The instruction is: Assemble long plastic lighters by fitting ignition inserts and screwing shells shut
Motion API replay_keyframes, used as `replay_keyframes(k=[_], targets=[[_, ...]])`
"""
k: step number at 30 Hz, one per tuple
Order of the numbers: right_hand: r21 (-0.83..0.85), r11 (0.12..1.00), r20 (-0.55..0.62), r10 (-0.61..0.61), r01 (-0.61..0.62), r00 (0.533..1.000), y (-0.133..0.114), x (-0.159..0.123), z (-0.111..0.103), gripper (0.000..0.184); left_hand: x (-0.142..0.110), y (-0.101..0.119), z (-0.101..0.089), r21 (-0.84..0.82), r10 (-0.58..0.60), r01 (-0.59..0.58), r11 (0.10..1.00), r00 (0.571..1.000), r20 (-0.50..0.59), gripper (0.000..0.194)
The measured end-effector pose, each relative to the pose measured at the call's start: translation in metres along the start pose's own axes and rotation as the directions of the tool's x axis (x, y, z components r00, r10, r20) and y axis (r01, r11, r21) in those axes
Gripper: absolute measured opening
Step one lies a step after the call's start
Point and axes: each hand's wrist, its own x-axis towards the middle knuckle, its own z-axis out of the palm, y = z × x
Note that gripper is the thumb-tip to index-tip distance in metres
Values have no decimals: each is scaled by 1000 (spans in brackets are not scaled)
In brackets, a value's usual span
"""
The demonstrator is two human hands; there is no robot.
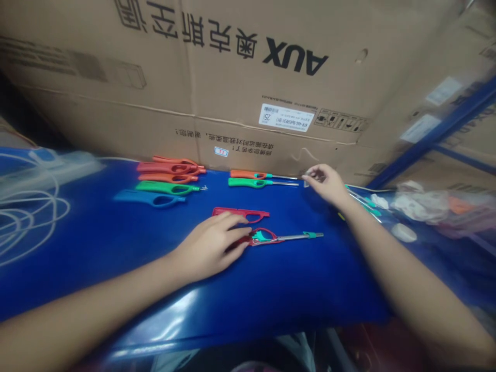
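Observation:
My left hand (213, 245) lies low over the table, its thumb and fingers closed around the handle of a red utility lighter shell (267, 243). That shell carries a green trigger (262, 236) and a long metal tube (294, 237) with a green piece near its tip. Just behind it, partly under my fingers, rests another red shell half (256, 213). My right hand (329, 183) is at the back of the table by the carton, fingertips pinched together; whatever is in them is too small to make out. Left of it lie an orange lighter (248, 174) and a green lighter (248, 182) with metal tubes.
Several red and orange lighter shells (166, 168), a green one (166, 187) and a blue one (149, 198) lie at back left. White cable (31, 206) coils at far left. A large carton (217, 103) walls the back. Plastic bags (422, 204) and tubes clutter the right.

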Motion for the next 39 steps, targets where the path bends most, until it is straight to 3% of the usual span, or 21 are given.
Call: replay_keyframes(k=[4,6,7,11,16,20,25,32,36,39], targets=[[334,926,141,-232,175,962,-61,-51,15,24,6,6,-5,-212,-178,141,967,969,-169,38],[541,817,202,-355,198,913,-86,-76,19,21,10,11,-8,-296,-226,162,941,954,-196,40],[616,766,230,-397,183,889,-95,-86,21,18,11,14,-10,-324,-227,157,933,955,-192,39],[716,675,207,-447,177,870,-111,-108,23,10,14,24,-14,-430,-206,148,891,974,-92,26],[677,704,155,-423,216,893,-107,-112,25,23,14,25,-15,-474,-248,203,857,968,-34,17],[507,789,78,-443,347,893,-104,-115,27,9,12,21,-11,-416,-216,166,894,973,-76,16],[348,824,102,-507,447,856,-103,-120,31,13,3,17,-2,-361,-174,127,924,980,-101,18],[296,860,214,-483,415,849,-95,-116,23,12,-1,13,-6,-298,-185,146,943,977,-109,22],[251,859,397,-512,447,762,-91,-113,20,12,1,15,-9,-313,-223,190,930,972,-70,23],[198,839,454,-537,508,711,-91,-114,24,15,2,16,-10,-317,-214,193,928,976,-34,30]])
